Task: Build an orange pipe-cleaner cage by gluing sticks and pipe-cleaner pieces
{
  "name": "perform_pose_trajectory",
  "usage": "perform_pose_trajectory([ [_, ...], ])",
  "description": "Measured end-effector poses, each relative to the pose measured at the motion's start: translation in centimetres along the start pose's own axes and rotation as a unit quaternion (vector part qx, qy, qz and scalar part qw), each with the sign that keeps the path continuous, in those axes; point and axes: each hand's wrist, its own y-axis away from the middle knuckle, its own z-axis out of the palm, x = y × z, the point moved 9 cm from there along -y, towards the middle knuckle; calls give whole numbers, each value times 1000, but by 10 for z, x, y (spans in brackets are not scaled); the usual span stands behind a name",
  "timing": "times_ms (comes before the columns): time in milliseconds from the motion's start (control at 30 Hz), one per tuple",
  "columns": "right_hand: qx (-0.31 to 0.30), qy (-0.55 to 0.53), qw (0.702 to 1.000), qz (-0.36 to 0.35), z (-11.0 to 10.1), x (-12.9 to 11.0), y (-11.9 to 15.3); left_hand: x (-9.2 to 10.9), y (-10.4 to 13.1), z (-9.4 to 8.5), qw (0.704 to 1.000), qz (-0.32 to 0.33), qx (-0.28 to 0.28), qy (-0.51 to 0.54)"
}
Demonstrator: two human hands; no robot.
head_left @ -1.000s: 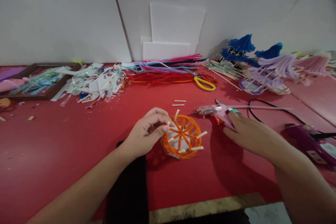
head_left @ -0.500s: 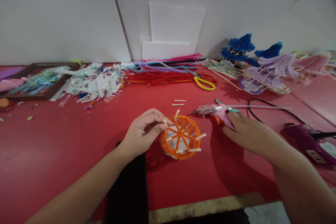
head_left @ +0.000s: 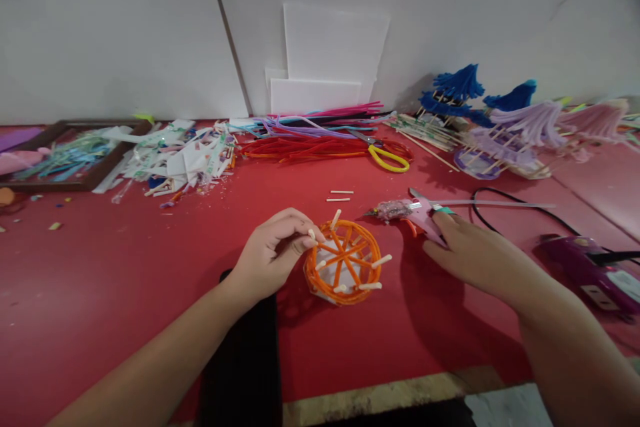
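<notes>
An orange wheel-like craft piece (head_left: pixel 345 257), wound from pipe cleaners with crossing spokes over a white base, sits on the red table. Several short pale sticks (head_left: pixel 382 261) stick up around its rim. My left hand (head_left: pixel 277 247) is closed at its left edge, thumb and fingers pinching one short wooden stick (head_left: pixel 313 235). To the right lies a pink hot glue gun (head_left: pixel 423 215), its nozzle pointing left toward the craft piece. My right hand (head_left: pixel 470 250) rests on the gun's handle end; its fingertips are partly hidden. Two loose sticks (head_left: pixel 340 196) lie behind the craft piece.
Yellow-handled scissors (head_left: pixel 389 159) lie by a bundle of coloured pipe cleaners (head_left: pixel 310 147). Paper scraps (head_left: pixel 185 157) and a brown frame (head_left: pixel 95 177) are at left. Blue and lilac craft models (head_left: pixel 495 140) stand back right. A purple power socket box (head_left: pixel 590 273) and black cable are at right.
Almost nothing differs. Both hands stay in place, the left still at the craft piece's rim and the right on the glue gun; the whole view shifts very slightly.
</notes>
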Motion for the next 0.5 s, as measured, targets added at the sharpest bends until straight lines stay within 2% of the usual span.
perform_pose_trajectory([
  [133, -1, -11, 1000, 27, -1, 3, 0, 1, 0, -1, 1000, 5, 0, -10],
  [500, 26, -60, 997, 45, 7, 10, -3, -2, 1, -2, 1000, 1, 8, 16],
])
